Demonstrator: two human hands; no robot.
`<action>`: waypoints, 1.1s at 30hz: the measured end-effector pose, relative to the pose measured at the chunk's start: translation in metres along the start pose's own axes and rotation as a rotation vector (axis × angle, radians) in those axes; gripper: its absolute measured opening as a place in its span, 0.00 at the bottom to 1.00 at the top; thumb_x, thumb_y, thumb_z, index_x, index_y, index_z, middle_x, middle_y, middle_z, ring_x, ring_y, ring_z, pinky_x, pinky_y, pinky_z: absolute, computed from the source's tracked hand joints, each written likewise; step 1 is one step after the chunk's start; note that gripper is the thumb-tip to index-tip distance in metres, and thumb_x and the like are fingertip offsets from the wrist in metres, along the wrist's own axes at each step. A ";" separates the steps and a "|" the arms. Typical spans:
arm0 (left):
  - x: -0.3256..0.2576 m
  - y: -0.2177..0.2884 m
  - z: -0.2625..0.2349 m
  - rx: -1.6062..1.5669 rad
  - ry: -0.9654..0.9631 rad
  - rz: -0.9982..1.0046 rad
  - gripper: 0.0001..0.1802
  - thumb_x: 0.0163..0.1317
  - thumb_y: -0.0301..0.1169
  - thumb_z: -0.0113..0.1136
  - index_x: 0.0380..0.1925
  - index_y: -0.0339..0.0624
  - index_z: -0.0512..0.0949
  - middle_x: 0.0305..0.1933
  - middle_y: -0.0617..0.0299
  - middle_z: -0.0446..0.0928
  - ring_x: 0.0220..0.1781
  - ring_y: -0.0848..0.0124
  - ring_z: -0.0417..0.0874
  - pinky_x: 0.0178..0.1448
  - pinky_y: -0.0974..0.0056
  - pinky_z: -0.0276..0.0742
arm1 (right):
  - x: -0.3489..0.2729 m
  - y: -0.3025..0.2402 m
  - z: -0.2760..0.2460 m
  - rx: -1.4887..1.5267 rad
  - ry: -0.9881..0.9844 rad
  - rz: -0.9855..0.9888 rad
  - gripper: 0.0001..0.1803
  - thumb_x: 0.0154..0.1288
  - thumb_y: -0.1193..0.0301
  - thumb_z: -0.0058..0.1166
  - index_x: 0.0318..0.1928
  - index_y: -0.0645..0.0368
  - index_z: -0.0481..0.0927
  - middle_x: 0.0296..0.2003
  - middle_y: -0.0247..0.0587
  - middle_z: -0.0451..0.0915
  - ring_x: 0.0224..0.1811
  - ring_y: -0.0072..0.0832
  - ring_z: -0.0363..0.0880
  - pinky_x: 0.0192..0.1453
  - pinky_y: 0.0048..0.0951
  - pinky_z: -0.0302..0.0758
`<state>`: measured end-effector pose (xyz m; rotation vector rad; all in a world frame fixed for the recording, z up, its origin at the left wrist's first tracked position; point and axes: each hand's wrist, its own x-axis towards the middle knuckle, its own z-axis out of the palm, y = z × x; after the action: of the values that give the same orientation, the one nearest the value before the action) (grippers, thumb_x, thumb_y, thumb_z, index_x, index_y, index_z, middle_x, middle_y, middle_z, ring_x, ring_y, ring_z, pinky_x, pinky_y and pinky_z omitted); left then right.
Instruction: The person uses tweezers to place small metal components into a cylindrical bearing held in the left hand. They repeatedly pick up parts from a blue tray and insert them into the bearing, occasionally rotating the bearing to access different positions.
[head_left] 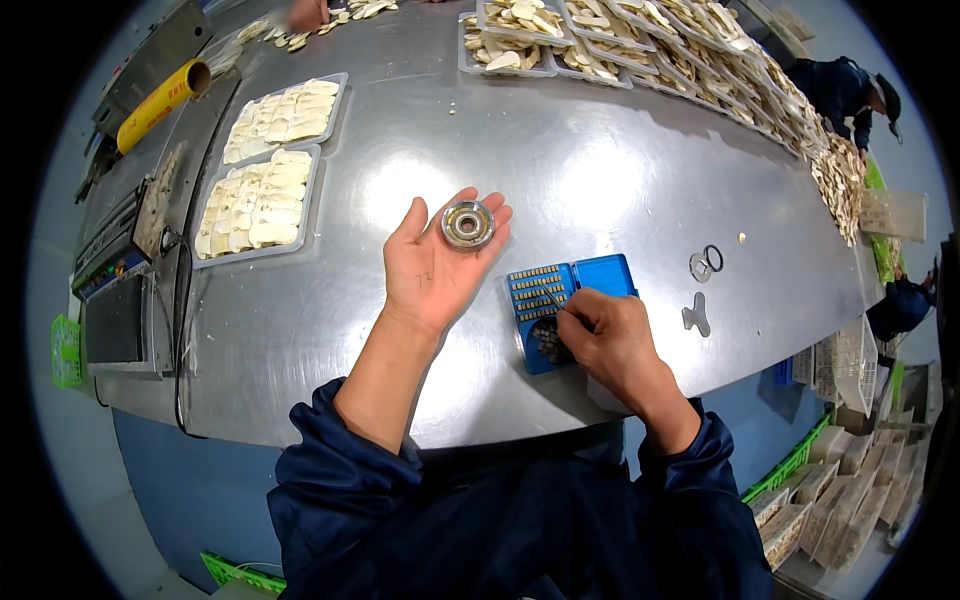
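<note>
My left hand [432, 268] lies palm up over the steel table [560, 170], and a round metal bearing-like ring [468, 224] rests on its fingers. My right hand [610, 340] reaches into an open blue plastic case [590, 280] and pinches a thin metal tool or pin [553, 297] over it. The case's lid side holds rows of small brass-coloured pieces [536, 292]. Small dark parts [548, 342] lie in its near half, partly hidden by my fingers.
Two trays of pale sliced pieces [262, 205] sit at the left, more trays [560, 35] along the far edge. Metal rings [705, 263] and a small flat metal part [696, 317] lie right of the case. A yellow roll [160, 103] and a machine [115, 300] stand left. Another person [850, 95] works at far right.
</note>
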<state>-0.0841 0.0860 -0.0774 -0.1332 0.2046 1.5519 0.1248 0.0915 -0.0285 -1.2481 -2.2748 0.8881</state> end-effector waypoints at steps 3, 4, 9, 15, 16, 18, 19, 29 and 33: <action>0.000 0.000 -0.002 0.007 -0.012 0.000 0.30 0.73 0.47 0.33 0.60 0.30 0.59 0.68 0.34 0.52 0.72 0.45 0.54 0.73 0.48 0.56 | -0.002 0.000 0.001 0.018 0.011 0.001 0.09 0.55 0.75 0.55 0.21 0.64 0.75 0.15 0.51 0.73 0.15 0.42 0.75 0.21 0.36 0.70; 0.000 0.000 -0.001 0.004 -0.012 0.000 0.30 0.73 0.47 0.33 0.60 0.30 0.58 0.68 0.34 0.52 0.72 0.46 0.53 0.73 0.48 0.56 | -0.002 0.000 0.002 0.012 0.006 -0.003 0.09 0.55 0.75 0.56 0.21 0.64 0.75 0.15 0.51 0.73 0.15 0.42 0.75 0.21 0.36 0.70; -0.001 -0.001 0.001 0.013 0.003 0.009 0.30 0.73 0.47 0.32 0.60 0.29 0.58 0.68 0.34 0.51 0.72 0.46 0.53 0.74 0.48 0.55 | -0.002 -0.001 0.002 -0.004 -0.009 -0.005 0.08 0.55 0.75 0.56 0.21 0.64 0.75 0.15 0.50 0.74 0.16 0.42 0.75 0.21 0.36 0.70; -0.001 0.000 0.001 0.011 -0.001 0.007 0.30 0.73 0.47 0.32 0.59 0.30 0.59 0.68 0.34 0.52 0.72 0.45 0.53 0.74 0.48 0.55 | -0.003 -0.001 0.004 0.012 0.001 -0.005 0.08 0.54 0.75 0.56 0.21 0.64 0.75 0.14 0.50 0.74 0.15 0.42 0.75 0.21 0.36 0.70; 0.000 0.000 0.001 0.011 0.001 0.007 0.30 0.73 0.47 0.32 0.59 0.30 0.59 0.68 0.34 0.52 0.72 0.45 0.53 0.74 0.48 0.55 | -0.002 -0.002 0.004 0.005 0.002 -0.008 0.08 0.54 0.75 0.56 0.21 0.64 0.75 0.14 0.50 0.74 0.15 0.42 0.75 0.21 0.36 0.70; 0.000 -0.001 0.000 0.017 0.003 0.008 0.29 0.73 0.47 0.33 0.59 0.30 0.59 0.67 0.34 0.53 0.72 0.45 0.54 0.73 0.48 0.55 | -0.002 -0.003 0.003 -0.009 0.003 -0.014 0.08 0.55 0.75 0.55 0.21 0.64 0.75 0.15 0.51 0.74 0.15 0.42 0.75 0.21 0.36 0.70; 0.000 0.000 -0.001 0.022 0.002 0.008 0.29 0.73 0.47 0.33 0.59 0.30 0.59 0.67 0.34 0.53 0.71 0.45 0.55 0.73 0.47 0.55 | -0.001 -0.002 0.004 -0.010 0.008 -0.018 0.08 0.55 0.75 0.55 0.21 0.64 0.75 0.15 0.51 0.74 0.15 0.42 0.75 0.21 0.36 0.70; -0.001 -0.001 0.002 0.013 0.029 0.009 0.29 0.73 0.47 0.33 0.59 0.30 0.60 0.67 0.35 0.54 0.71 0.45 0.56 0.73 0.47 0.56 | 0.000 0.004 0.003 -0.037 0.063 -0.023 0.09 0.56 0.75 0.55 0.21 0.65 0.74 0.15 0.52 0.74 0.16 0.44 0.75 0.22 0.37 0.71; -0.001 -0.002 0.004 0.008 0.040 0.016 0.31 0.74 0.47 0.30 0.64 0.30 0.54 0.69 0.35 0.51 0.72 0.44 0.53 0.74 0.45 0.54 | 0.000 0.005 -0.001 -0.048 0.058 0.000 0.09 0.56 0.75 0.55 0.21 0.65 0.74 0.15 0.53 0.74 0.16 0.44 0.76 0.22 0.37 0.72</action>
<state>-0.0822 0.0859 -0.0738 -0.1566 0.2437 1.5649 0.1282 0.0937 -0.0317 -1.2769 -2.2630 0.7918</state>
